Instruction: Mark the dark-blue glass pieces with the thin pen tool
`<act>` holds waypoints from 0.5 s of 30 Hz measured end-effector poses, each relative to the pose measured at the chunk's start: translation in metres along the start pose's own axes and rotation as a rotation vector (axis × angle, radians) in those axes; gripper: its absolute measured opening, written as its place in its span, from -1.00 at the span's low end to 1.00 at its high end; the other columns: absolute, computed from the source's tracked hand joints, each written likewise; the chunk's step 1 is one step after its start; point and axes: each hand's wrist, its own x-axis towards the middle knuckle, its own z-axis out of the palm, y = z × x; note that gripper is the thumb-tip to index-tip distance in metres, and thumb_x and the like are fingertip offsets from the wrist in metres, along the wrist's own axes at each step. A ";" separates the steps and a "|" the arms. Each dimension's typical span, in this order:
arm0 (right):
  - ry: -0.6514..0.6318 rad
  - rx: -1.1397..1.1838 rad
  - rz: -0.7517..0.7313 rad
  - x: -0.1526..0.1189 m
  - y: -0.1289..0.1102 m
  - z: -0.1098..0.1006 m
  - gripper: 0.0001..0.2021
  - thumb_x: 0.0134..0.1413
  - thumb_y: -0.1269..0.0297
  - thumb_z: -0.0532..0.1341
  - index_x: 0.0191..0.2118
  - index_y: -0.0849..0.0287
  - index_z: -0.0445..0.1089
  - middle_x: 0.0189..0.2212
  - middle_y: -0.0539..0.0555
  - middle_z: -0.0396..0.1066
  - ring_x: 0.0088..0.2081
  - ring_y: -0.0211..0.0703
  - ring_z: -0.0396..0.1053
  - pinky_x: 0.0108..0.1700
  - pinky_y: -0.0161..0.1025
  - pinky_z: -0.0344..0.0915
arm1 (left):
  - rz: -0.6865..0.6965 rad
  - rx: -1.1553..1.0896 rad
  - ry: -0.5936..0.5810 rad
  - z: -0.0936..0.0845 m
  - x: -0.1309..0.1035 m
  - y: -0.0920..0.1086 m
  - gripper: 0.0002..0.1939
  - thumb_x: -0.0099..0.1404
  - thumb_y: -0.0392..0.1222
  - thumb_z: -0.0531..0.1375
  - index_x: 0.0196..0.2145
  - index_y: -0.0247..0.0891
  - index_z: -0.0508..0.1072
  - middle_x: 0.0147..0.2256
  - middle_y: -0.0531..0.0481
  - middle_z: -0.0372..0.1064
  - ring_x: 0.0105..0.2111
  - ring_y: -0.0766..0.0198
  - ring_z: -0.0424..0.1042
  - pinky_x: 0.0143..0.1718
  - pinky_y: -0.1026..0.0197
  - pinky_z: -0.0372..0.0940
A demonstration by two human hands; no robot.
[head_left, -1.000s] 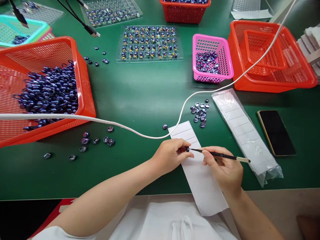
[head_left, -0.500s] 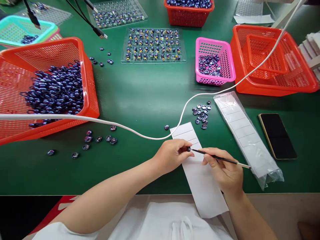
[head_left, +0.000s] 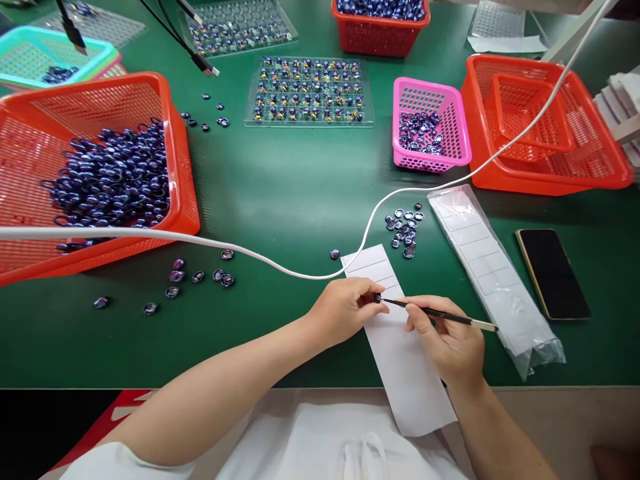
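My left hand (head_left: 345, 310) pinches a small dark piece (head_left: 377, 298) between thumb and fingertips; its exact kind is too small to make out. In my right hand (head_left: 453, 340) is a thin black brush-like tool (head_left: 445, 313) with a pale end, held like a pen. The tool's tip meets or nearly meets the dark piece. Beneath both hands lies a white paper strip (head_left: 400, 367) with printed lines near its top. One loose shiny dark piece (head_left: 335, 254) sits just left of the strip, and a cluster of similar oval pieces (head_left: 410, 233) lies to its upper right.
A white cable (head_left: 280, 267) crosses the table. At left stands a red basket (head_left: 185, 180) of dark looped pieces; a pink basket (head_left: 455, 147) and red baskets (head_left: 550, 183) stand right. Clear trays (head_left: 310, 124) are behind. A plastic sleeve (head_left: 500, 287) and a phone (head_left: 555, 273) lie right.
The view has shifted very slightly. Both hands keep their positions on the dark piece and the tool, with only a tiny movement of the right hand and tool.
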 end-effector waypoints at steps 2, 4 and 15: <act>0.000 -0.012 -0.006 0.001 -0.001 0.000 -0.93 0.24 0.33 0.27 -0.19 0.10 0.52 -0.39 0.02 0.52 -0.55 -0.27 0.46 -0.52 -0.34 0.43 | 0.003 0.008 0.006 0.001 0.000 0.000 -0.82 0.16 -0.25 0.40 -0.24 -0.25 0.60 -0.44 0.05 0.52 -0.47 0.32 0.44 -0.41 0.31 0.31; -0.008 -0.025 -0.014 0.002 -0.001 0.000 -0.93 0.25 0.34 0.27 -0.20 0.11 0.52 -0.41 0.01 0.51 -0.55 -0.28 0.45 -0.52 -0.35 0.42 | 0.003 0.012 0.011 0.002 0.000 -0.001 -0.81 0.15 -0.24 0.41 -0.24 -0.25 0.59 -0.44 0.05 0.52 -0.48 0.32 0.44 -0.41 0.31 0.31; 0.011 0.060 0.035 0.000 0.000 0.001 -0.91 0.24 0.35 0.28 -0.17 0.10 0.52 -0.39 0.00 0.52 -0.54 -0.27 0.46 -0.48 -0.33 0.42 | 0.015 0.019 -0.007 0.002 -0.001 -0.002 -0.81 0.17 -0.21 0.40 -0.22 -0.23 0.60 -0.44 0.06 0.52 -0.48 0.32 0.44 -0.41 0.31 0.31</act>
